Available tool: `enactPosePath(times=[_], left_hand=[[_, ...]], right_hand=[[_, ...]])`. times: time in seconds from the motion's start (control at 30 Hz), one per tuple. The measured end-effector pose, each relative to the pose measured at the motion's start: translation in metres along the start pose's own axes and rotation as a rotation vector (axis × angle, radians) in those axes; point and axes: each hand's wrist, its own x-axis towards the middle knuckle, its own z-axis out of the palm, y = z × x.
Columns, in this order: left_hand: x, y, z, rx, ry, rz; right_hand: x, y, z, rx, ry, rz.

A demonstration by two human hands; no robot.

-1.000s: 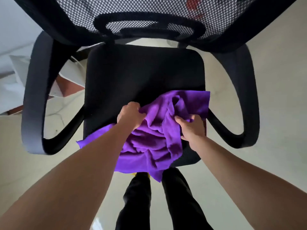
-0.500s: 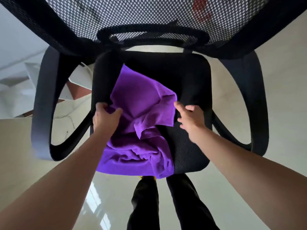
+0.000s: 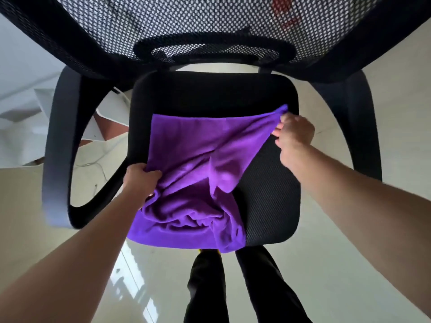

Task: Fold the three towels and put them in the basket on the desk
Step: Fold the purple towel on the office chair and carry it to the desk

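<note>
Both hands have hold of the purple towel [image 3: 186, 164], which is lying on the seat [image 3: 268, 194] of a black office chair. Left hand [image 3: 140, 180], at about 8 o'clock on the seat, is closed round the towel's left edge with the fingers curled over the cloth. Right hand [image 3: 295, 134], up at 2 o'clock, pinches a corner between thumb and fingertips and holds it a bit off the seat, so the fabric stretches taut in a diagonal sheet between the two grips.

Going left to right around the room: some white boards or panels lean at 9 o'clock beyond the left armrest [image 3: 58, 148], with a brownish patch showing between them. Can't tell what they are exactly. The floor [image 3: 349, 264] is pale, glossy tile with window glare on it. Armrests are smooth curved loops, dark plastic by the look. The seat is a rounded square, woven mesh fabric with a fine bumpy grain. The backrest [image 3: 210, 24] at 12 o'clock is open black netting, and something red shows blurrily through it at 1 o'clock.

The towel itself looks soft and fleecy, flat across the far half and bunched into rumpled folds near 6 o'clock, where it droops over the seat's front edge. Dark trouser legs [image 3: 256, 287] show just below that.
</note>
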Motion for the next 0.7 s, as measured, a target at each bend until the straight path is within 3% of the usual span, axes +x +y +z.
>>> enactPosePath(times=[0.07,0.17,0.27,0.33,0.4,0.5,0.6,0.7], left_hand=[[0.002,0.016,0.0,-0.021,-0.005,0.013],[0.015,0.04,0.0,-0.242,0.061,0.022],[0.034,0.056,-0.001,-0.44,0.115,-0.02],[0.042,0.062,-0.003,-0.468,0.101,-0.062],[0.047,0.066,-0.01,-0.466,0.064,-0.09],[0.052,0.065,-0.025,-0.48,0.079,-0.098],[0.059,0.061,-0.033,-0.511,0.124,-0.017],[0.056,0.064,-0.029,-0.578,0.145,-0.005]], right_hand=[[0.008,-0.009,-0.003,0.019,0.022,-0.032],[-0.016,0.009,0.0,-0.094,-0.005,0.166],[-0.053,0.045,0.008,-0.147,-0.27,0.455],[-0.07,0.065,0.016,-0.162,-0.421,0.514],[-0.072,0.072,0.024,-0.126,-0.443,0.493],[-0.049,0.057,0.02,-0.019,-0.315,0.392],[-0.013,0.037,-0.004,-0.12,-0.068,0.109],[0.007,0.029,-0.024,-0.179,0.004,-0.064]])
